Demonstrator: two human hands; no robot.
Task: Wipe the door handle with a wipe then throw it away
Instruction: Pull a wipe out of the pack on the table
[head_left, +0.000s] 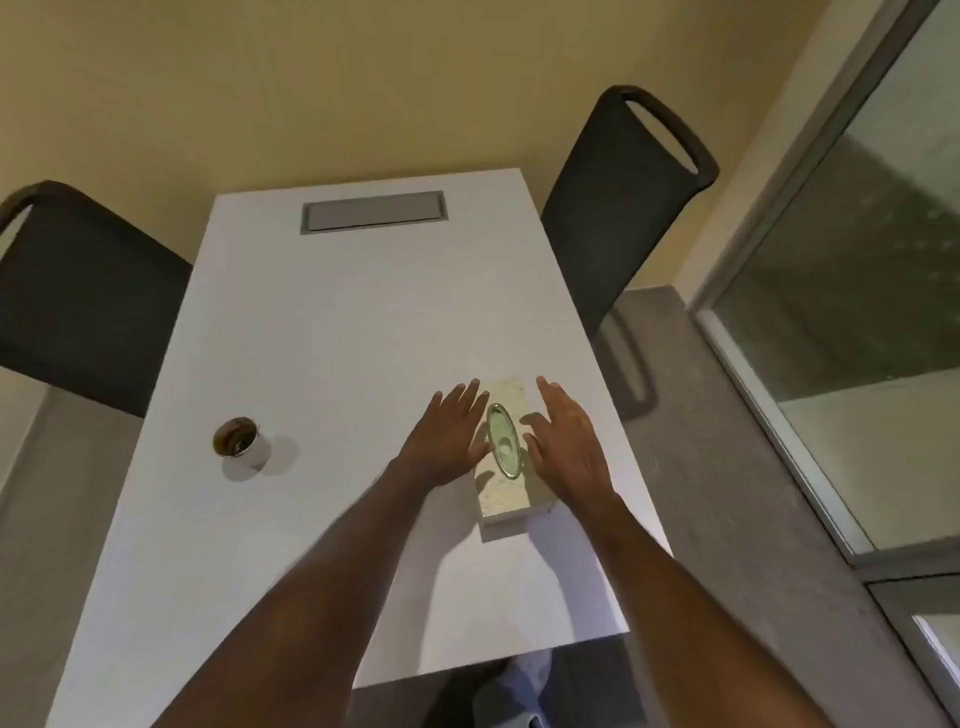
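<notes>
A cream rectangular wipe box with a gold-rimmed oval opening on top lies on the white table, right of centre. My left hand hovers at the box's left side, fingers spread, holding nothing. On the box's right side is my right hand, also open with fingers apart. Both hands flank the oval opening without gripping the box. No pulled-out wipe and no door handle are in view.
A small cup with dark residue stands on the table's left part. A grey cable hatch sits at the far end. Dark chairs stand at the left and right. A glass door is to the right.
</notes>
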